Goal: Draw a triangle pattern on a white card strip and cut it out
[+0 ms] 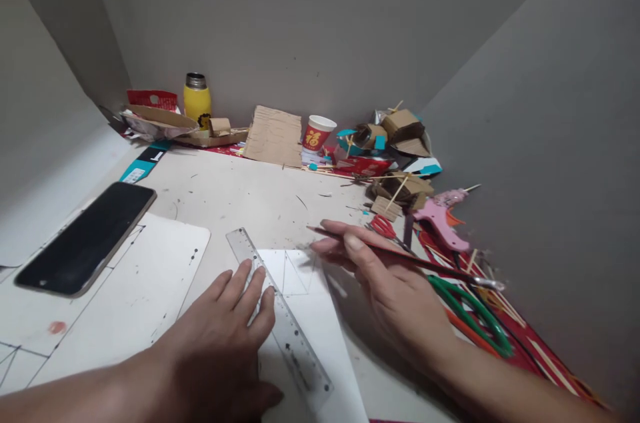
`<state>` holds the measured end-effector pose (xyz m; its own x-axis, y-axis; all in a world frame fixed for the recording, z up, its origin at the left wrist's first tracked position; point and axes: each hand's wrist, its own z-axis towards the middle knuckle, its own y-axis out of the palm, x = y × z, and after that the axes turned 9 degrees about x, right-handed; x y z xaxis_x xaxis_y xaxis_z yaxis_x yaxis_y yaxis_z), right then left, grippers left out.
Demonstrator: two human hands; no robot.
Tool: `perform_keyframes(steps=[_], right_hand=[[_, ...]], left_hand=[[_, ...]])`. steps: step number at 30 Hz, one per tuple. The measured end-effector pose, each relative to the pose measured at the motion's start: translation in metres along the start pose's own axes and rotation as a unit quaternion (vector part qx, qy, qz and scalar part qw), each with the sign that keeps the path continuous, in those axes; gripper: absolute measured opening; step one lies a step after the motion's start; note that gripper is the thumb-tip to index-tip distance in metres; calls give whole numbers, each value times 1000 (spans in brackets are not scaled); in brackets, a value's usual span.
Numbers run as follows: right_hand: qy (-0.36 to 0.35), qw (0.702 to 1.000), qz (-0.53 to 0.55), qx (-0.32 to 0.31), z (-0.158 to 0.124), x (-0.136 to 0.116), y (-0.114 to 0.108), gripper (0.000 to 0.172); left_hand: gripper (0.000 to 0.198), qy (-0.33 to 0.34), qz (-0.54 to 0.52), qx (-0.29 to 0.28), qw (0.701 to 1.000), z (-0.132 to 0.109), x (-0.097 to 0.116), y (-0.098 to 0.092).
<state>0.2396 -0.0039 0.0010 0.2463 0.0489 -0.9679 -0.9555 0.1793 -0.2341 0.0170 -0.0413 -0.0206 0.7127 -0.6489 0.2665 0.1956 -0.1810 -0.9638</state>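
My left hand lies flat with fingers stretched out, pressing a clear plastic ruler onto a white sheet of paper that carries pencil lines. My right hand is closed round a dark red pencil, held nearly level, its tip pointing left above the top edge of the paper. The ruler runs diagonally from upper left to lower right across the sheet.
A black phone lies on white card at left. At the back stand a yellow flask, a red paper cup and cardboard scraps. A pink glue gun, red scissors and green-handled scissors lie at right.
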Motion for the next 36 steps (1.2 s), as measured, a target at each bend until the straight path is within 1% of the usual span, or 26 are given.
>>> perform_keyframes(steps=[2,4,6,9,11,15,18,23,31,36], right_hand=[[43,997,50,-43,-4,-7,3,45],[89,988,87,-92,-5,-11,9,45],[115,981,105,-111,-2,-9,17,43],[124,980,139,-75,7,2,31,41],[129,976,167,-52,12,13,38,40],[136,971,195,-35,15,25,42,38],[145,965,214,-31,15,26,41,37],[160,957,239,-28,17,26,40,35],[150,958,241,-33,17,28,40,39],[134,965,223,-39,14,25,40,37]], left_hand=[[84,6,-5,14,1000,-1,-2,2],[83,6,-1,17,1000,-1,-2,3],[84,8,9,11,1000,0,-2,2],[88,16,20,1,1000,1,-2,3],[88,17,12,8,1000,1,-3,4],[89,6,17,3,1000,1,-1,5],[88,15,43,-5,999,1,1,5],[86,29,64,31,997,1,1,9],[90,23,74,48,996,-2,0,12],[88,24,74,39,996,0,0,10]])
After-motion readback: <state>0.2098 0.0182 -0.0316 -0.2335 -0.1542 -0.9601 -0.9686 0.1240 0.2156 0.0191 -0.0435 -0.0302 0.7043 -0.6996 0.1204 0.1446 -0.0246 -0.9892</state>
